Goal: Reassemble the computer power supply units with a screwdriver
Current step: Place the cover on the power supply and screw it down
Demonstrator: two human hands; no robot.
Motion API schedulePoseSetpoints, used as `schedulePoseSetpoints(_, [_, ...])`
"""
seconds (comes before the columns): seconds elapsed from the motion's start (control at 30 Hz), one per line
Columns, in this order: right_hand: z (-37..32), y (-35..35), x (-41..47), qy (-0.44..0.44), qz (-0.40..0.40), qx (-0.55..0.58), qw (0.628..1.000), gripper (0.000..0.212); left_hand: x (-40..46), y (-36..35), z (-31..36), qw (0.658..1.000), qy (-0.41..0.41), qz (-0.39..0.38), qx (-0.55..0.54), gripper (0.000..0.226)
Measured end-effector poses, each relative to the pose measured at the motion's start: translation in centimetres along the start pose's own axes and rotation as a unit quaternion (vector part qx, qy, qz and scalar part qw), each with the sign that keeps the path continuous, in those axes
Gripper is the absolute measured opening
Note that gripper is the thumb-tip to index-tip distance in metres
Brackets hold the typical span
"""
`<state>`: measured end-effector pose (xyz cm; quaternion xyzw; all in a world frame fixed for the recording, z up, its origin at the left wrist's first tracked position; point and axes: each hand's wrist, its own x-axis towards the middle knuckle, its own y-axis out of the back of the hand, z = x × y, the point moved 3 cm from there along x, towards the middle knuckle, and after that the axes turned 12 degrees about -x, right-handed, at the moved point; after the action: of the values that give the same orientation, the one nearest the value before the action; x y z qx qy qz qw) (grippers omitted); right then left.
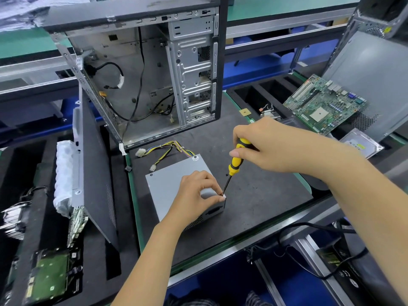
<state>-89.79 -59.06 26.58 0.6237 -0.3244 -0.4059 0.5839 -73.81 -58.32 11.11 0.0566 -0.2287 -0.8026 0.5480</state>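
Observation:
A grey metal power supply unit (167, 184) lies flat on the dark work mat (260, 195), its yellow and black cable bundle (167, 149) trailing toward the case. My left hand (196, 193) rests on the unit's near right corner, fingers pinched at the screwdriver's tip, perhaps on a small screw that I cannot make out. My right hand (267, 146) grips the yellow and black screwdriver (237, 160), which slants down-left so its tip meets that corner. A tiny dark screw (227, 174) lies on the mat just right of the unit.
An open computer case (154, 74) stands behind the unit with loose cables inside. A motherboard (324, 102) leans at the right above a hard drive (362, 144). A side panel (92, 168), bubble wrap (63, 173) and another drive (50, 277) fill the left foam tray.

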Motion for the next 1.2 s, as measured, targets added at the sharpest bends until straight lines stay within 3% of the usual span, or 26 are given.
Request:
schedulePoseSetpoints(0.33, [-0.4,-0.5,0.3,0.01,0.008,-0.014,1.0,0.029,-0.1,-0.1,0.0,1.0,0.001,0.0,0.017,0.013])
schedulePoseSetpoints(0.6, [-0.3,-0.3,0.4,0.01,0.003,-0.025,1.0,0.028,-0.1,0.8,0.0,0.998,0.031,-0.049,-0.025,0.022])
schedulePoseSetpoints(1.2, [-0.6,-0.5,0.6,0.016,0.008,-0.016,1.0,0.028,-0.1,1.2,-0.1,0.996,0.038,-0.068,-0.052,0.019])
